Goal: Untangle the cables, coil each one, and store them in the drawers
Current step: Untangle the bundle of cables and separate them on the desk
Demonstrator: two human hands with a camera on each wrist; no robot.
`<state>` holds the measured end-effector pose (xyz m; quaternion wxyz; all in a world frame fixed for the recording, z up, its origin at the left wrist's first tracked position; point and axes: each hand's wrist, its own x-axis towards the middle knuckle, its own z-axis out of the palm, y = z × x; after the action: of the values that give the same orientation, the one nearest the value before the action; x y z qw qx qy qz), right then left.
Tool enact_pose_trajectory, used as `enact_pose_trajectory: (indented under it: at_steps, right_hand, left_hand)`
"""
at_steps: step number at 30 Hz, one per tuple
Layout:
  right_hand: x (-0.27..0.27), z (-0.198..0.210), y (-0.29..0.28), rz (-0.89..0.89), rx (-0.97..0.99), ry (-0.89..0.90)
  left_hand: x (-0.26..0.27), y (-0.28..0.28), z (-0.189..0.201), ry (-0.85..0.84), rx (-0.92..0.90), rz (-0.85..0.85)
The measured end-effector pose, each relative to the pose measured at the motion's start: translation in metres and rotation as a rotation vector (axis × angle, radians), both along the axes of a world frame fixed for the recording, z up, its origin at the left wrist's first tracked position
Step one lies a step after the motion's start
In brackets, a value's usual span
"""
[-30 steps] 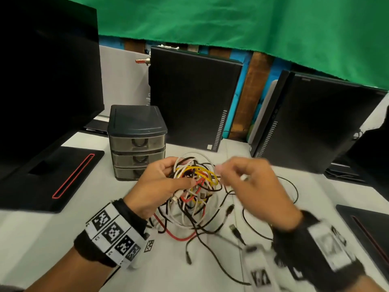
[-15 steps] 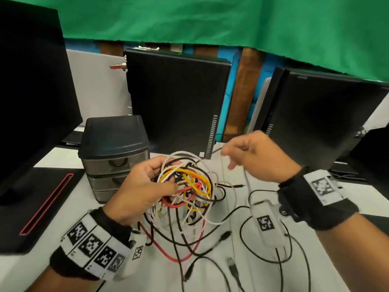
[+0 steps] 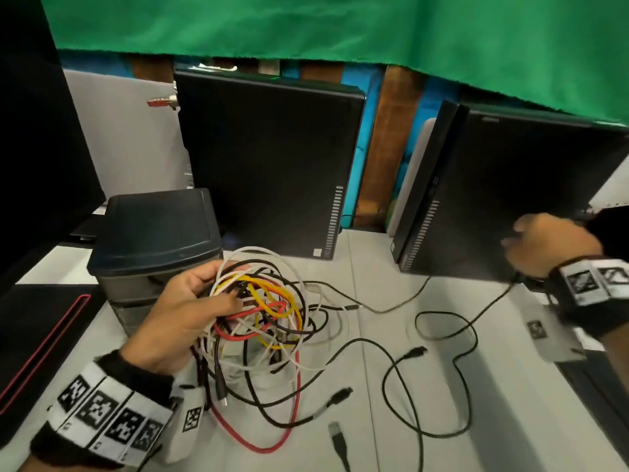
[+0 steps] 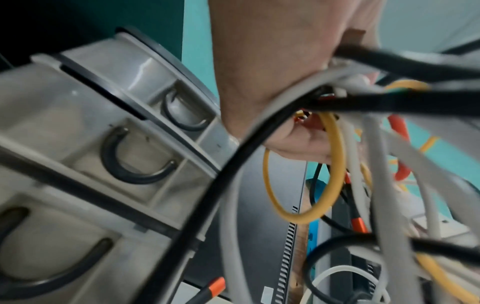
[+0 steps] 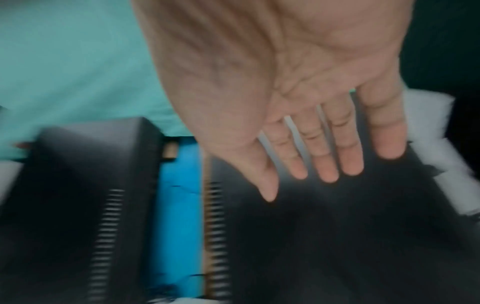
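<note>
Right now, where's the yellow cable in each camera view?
Head: yellow cable at centre, in the tangle the left hand grips.
Left wrist: yellow loop at centre, below the palm.
Right wrist: not in it.
Shared landmark: vented black computer case.

- A green cloth (image 3: 340, 25) hangs across the top of the back wall.
- Below it, blue and brown wall panels (image 3: 391, 148) show between the machines.
- A black computer tower (image 3: 269, 165) stands upright on the white counter (image 3: 374, 253).
- A second black tower (image 3: 510, 199) stands to its right, turned at an angle.
- A dark monitor (image 3: 41, 148) fills the left edge; its flat black base (image 3: 37, 332) carries a red line.
- A grey panel (image 3: 126, 137) leans behind the first tower.
</note>
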<state>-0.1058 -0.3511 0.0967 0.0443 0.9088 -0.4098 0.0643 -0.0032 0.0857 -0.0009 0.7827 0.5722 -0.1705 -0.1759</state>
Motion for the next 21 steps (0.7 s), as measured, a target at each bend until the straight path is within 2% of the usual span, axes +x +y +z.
enact_pose_trajectory:
  at_steps: [3, 5, 7, 9, 15, 19, 21]
  right_hand:
    - [0.009, -0.023, 0.085, 0.454, 0.121, -0.058]
    - [0.014, -0.038, 0.134, 0.713, 0.401, -0.073]
    - [0.020, -0.049, 0.172, 0.849, 0.683, -0.022]
    - [0.025, -0.053, 0.187, 0.943, 0.743, -0.049]
    - [0.023, -0.026, 0.154, 0.841, 0.490, -0.220]
    - [0.014, -0.007, 0.083, 0.559, 0.356, -0.574]
    - [0.004, -0.001, 0.048, 0.417, 0.342, -0.573]
  left_hand:
    - [-0.003, -0.014, 0.002, -0.039, 0.017, -0.035]
    - [-0.005, -0.022, 0.005, -0.062, 0.015, -0.055]
    - [-0.007, -0.027, 0.009, -0.070, 0.000, -0.059]
    - [-0.008, -0.031, 0.013, -0.071, -0.021, -0.070]
    - [-0.007, -0.025, 0.008, -0.035, 0.023, -0.063]
    - [-0.005, -0.014, 0.003, -0.023, 0.068, 0.034]
    - [-0.003, -0.006, 0.002, -0.020, 0.066, 0.055]
